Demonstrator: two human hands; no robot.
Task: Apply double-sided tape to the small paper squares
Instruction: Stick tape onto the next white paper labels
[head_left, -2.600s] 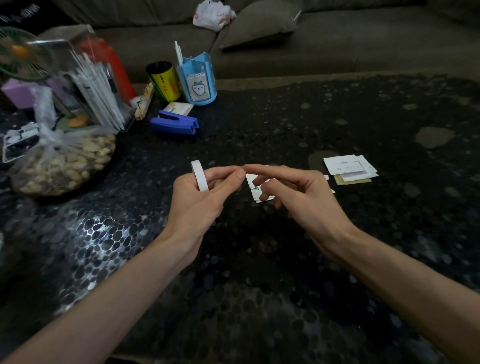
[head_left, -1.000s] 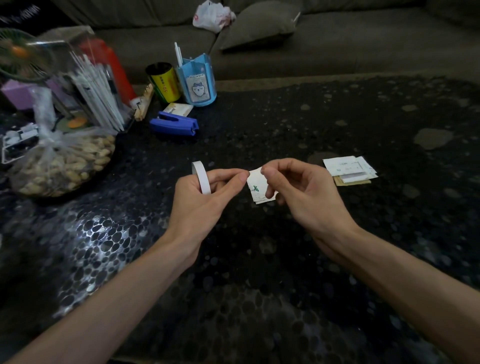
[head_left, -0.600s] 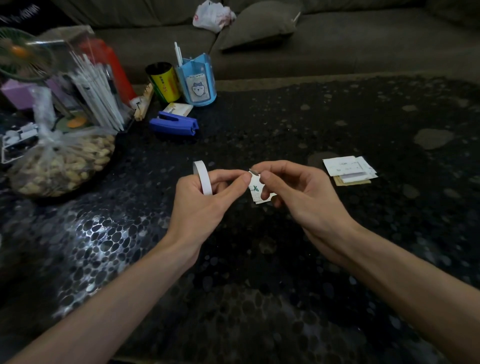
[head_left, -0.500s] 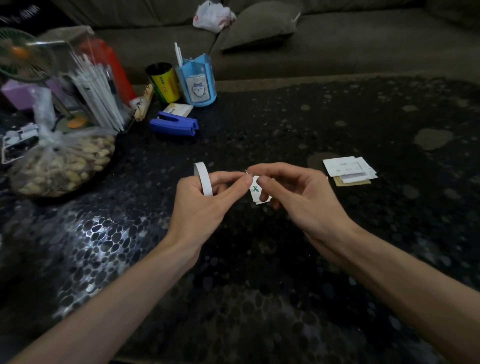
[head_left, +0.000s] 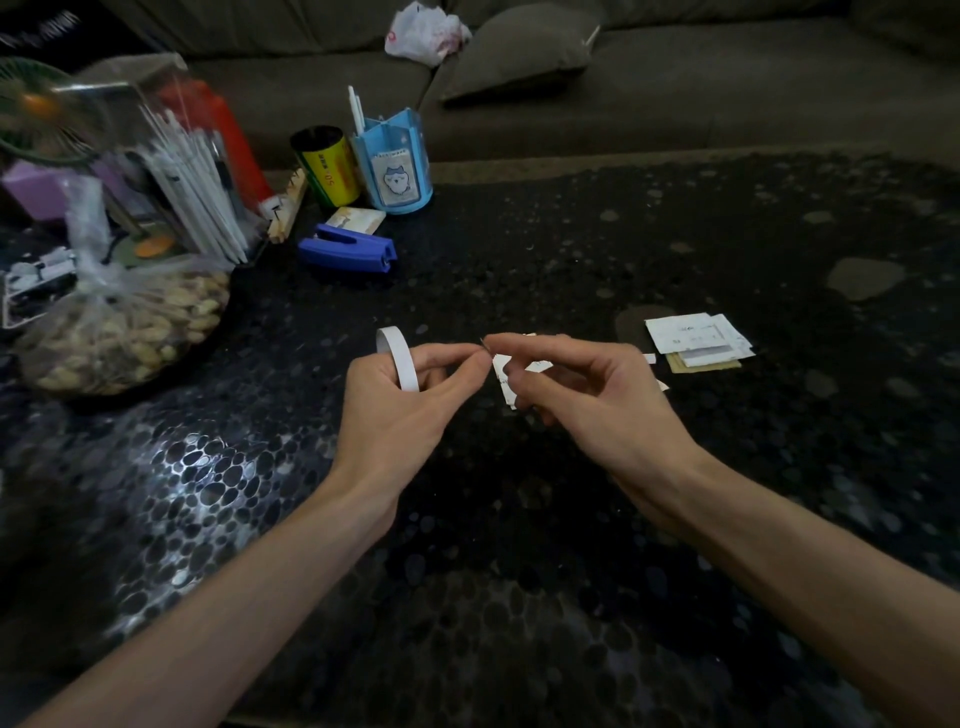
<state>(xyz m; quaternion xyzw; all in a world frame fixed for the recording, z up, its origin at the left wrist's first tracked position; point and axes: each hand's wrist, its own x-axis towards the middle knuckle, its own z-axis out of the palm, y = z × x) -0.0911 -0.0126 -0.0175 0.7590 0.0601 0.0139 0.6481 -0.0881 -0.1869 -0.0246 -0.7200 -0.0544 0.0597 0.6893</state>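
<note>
Centrally, the left hand (head_left: 395, 415) curls around the tape roll (head_left: 399, 364), its thumb and forefinger meeting the right hand (head_left: 587, 405), whose thumb and forefinger pinch the roll's loose end. One paper square (head_left: 505, 382) peeks from beneath those fingers. A stack of squares (head_left: 693, 340) lies at its 2 o'clock.

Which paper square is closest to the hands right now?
The lone square, partly hidden by the right hand; the rest sit in a stack farther right.
</note>
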